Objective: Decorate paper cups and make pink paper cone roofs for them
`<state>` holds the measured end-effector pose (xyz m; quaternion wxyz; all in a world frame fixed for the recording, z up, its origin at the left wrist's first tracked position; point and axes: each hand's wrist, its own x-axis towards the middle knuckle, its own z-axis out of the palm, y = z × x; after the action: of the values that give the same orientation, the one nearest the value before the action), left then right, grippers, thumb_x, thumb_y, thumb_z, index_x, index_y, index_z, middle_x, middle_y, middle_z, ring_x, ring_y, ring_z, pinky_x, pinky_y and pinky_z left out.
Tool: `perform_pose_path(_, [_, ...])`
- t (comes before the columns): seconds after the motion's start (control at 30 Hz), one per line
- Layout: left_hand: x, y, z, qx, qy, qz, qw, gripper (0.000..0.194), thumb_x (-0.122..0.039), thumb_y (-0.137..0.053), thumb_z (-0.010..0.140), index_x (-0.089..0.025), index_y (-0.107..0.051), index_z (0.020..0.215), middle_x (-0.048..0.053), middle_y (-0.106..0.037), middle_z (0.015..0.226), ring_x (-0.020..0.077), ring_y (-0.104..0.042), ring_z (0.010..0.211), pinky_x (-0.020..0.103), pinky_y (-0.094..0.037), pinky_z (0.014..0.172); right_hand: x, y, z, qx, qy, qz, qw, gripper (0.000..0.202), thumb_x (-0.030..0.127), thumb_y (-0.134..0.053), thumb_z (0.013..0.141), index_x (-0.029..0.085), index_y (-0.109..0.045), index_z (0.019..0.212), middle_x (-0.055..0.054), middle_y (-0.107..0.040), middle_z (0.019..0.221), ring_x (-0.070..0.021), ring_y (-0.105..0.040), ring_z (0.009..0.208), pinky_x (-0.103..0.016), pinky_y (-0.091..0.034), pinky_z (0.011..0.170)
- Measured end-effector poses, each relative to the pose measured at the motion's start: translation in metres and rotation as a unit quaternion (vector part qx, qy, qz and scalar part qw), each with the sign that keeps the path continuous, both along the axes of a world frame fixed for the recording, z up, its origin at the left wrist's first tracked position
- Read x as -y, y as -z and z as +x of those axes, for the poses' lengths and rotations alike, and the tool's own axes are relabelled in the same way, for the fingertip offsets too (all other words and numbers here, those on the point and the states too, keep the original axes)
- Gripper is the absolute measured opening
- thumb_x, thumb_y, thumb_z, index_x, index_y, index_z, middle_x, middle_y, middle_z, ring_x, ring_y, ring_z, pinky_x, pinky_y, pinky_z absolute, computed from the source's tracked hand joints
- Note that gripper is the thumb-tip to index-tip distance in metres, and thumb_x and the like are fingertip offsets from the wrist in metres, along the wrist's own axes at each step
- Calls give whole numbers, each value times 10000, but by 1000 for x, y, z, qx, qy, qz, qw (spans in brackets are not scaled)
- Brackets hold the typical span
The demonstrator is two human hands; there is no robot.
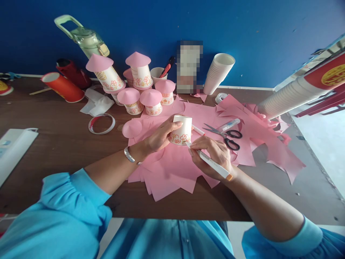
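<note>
My left hand (162, 134) is closed around a white paper cup (183, 126), which is upside down with its wide rim low. Red flowers are drawn in a band near that rim. In my right hand (211, 153) is a white marker (215, 165) with an orange end, its tip at the cup's lower edge by the flowers. Pink paper sheets (167, 180) lie beneath both hands. Just right of the cup are black-handled scissors (226, 136) and a clear tube-like item (229, 125). A pink paper cone (132, 128) lies left of my left hand.
Several decorated cups with pink cone roofs (138, 72) stand at the back. Behind are a green bottle (87, 39), a stack of white cups (219, 73) and a pixelated upright object (188, 68). A tape roll (101, 124) lies left; pink scraps (258, 126) spread right.
</note>
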<state>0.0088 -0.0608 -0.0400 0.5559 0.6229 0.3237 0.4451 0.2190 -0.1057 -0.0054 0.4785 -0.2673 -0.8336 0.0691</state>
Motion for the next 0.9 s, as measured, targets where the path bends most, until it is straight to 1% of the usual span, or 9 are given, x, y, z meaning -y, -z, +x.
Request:
perform_pose_path(0.13, [1,0,-2,-11,3,-1,1000,397,-588,-582,976,-222,-692,1084,119,-703,1108,296,-647,1100,425,-588,883,0,-3,1,4,3,3,1000,235,35,-616,892,253,-563,962,38,-681,691,-141,-694,575,-249,-529,511])
perform_pose_path(0.27, [1,-2,-2,-25,10,18,999,359,-556,-633,958,-236,-698,1106,140,-697,1192,324,-636,1172,474,-583,932,3,-8,3,0,-6,4,1000,255,32,-610,870,261,-558,970,34,-676,693,-142,-684,565,-259,-542,501])
perform_pose_path(0.4, [1,0,-4,-32,-5,30,999,359,-564,-623,965,-238,-699,1097,128,-695,1176,307,-647,1149,459,-587,934,5,-8,2,-6,-19,3,1000,258,39,-612,868,266,-570,982,42,-673,696,-138,-684,568,-257,-545,505])
perform_pose_path(0.5, [0,2,-7,-53,-19,65,996,297,-497,-715,924,-235,-703,1063,111,-694,1151,287,-648,1109,457,-567,964,5,-5,1,-2,-30,10,999,263,31,-612,874,258,-583,1003,43,-685,708,-134,-691,574,-249,-542,511])
perform_pose_path(0.57, [0,1,-8,-55,-14,70,996,276,-470,-718,925,-232,-709,1065,119,-694,1164,298,-638,1142,465,-556,979,4,-4,1,2,-32,16,999,274,23,-614,871,257,-588,1014,41,-695,718,-136,-694,579,-251,-547,519])
perform_pose_path(0.67, [1,-3,-5,-35,3,43,998,329,-520,-667,945,-220,-703,1076,135,-696,1182,313,-629,1176,451,-566,959,4,-3,1,8,-25,16,1000,274,19,-605,878,260,-579,1006,39,-696,724,-133,-690,580,-249,-537,515])
perform_pose_path(0.77, [3,-10,1,-18,7,1,1000,391,-556,-575,987,-195,-674,1101,128,-700,1127,285,-649,1111,396,-582,906,3,-2,0,11,-23,15,1000,262,18,-603,881,253,-572,994,38,-690,716,-130,-685,573,-246,-526,508])
perform_pose_path(0.83, [4,-15,4,-9,13,-19,1000,386,-536,-533,1011,-186,-655,1118,122,-699,1108,270,-658,1074,376,-585,884,3,-2,0,11,-24,14,1000,264,15,-610,875,249,-574,993,37,-689,712,-136,-690,577,-248,-529,508])
perform_pose_path(0.9, [6,-18,5,4,4,-20,1000,337,-497,-556,1006,-188,-648,1105,114,-700,1089,266,-665,1040,380,-586,878,2,-1,0,11,-26,11,1000,265,18,-610,875,252,-576,996,38,-691,716,-139,-696,585,-250,-535,513])
